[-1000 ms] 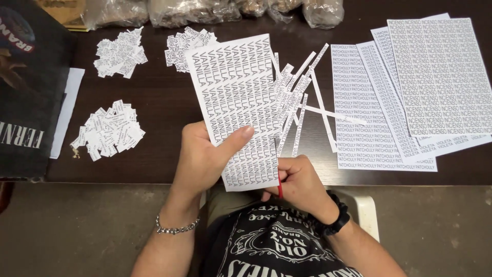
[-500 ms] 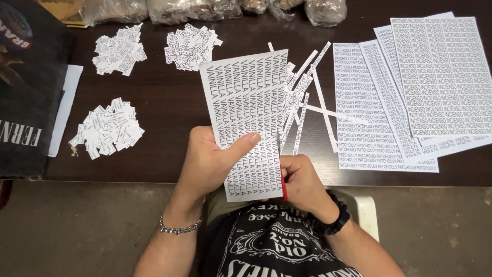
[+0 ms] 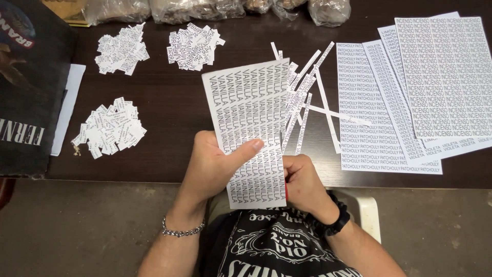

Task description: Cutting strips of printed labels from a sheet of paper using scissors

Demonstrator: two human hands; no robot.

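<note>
Keep your left hand (image 3: pixel 218 166) pinching the printed sheet (image 3: pixel 251 123) flat — right hand (image 3: pixel 302 182) grips red-handled scissors (image 3: pixel 286 192); follow one column.

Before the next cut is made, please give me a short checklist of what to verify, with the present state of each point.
1. Left hand grips the printed sheet, thumb across its front: ok.
2. Right hand is at the sheet's lower right edge: ok.
3. Cutting tool is visible and lined up: cannot tell; only a small red part shows at the right hand.
4. Sheet is held flat, above the table: ok.
5. Cut strips lie behind the sheet, apart from the full sheets at the right: ok.
6. Piles of small cut labels stay away from the hands: ok.
</note>
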